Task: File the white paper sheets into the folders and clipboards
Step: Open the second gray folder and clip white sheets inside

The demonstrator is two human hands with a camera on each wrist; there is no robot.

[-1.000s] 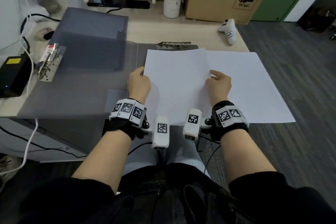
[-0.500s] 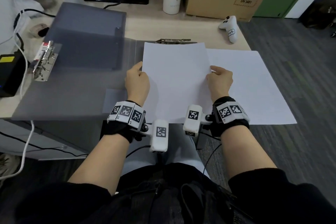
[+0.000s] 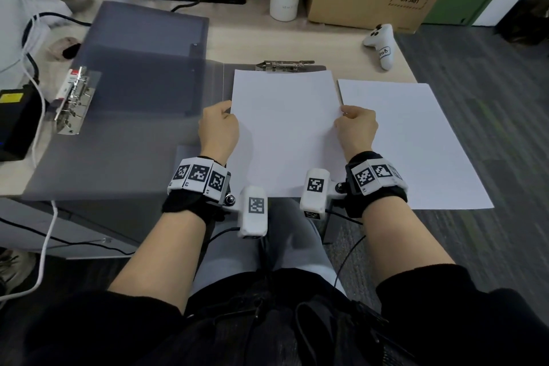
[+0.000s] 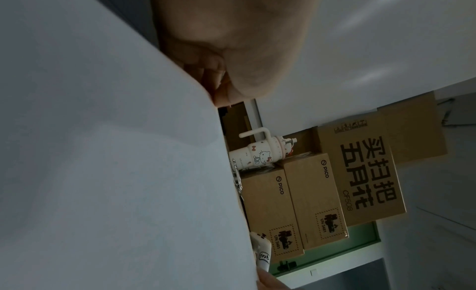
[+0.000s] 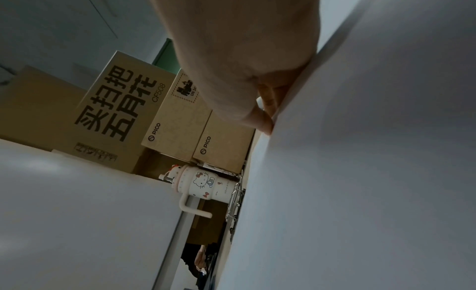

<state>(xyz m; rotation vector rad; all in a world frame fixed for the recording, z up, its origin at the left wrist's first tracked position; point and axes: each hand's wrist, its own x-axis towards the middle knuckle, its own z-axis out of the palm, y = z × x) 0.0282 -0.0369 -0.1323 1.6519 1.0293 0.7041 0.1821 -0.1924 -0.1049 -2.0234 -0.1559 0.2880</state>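
**Sheet squared up below the clipboard clip**

My left hand and right hand pinched the side edges of the white sheet, thumbs on top, over the grey clipboard. Against a second earlier, its top edge had crept forward to just short of the metal clip, and it had cleared the paper stack alongside. I judged clipping was next.

Head view bright, edges warped; wrist views dim, blurry.
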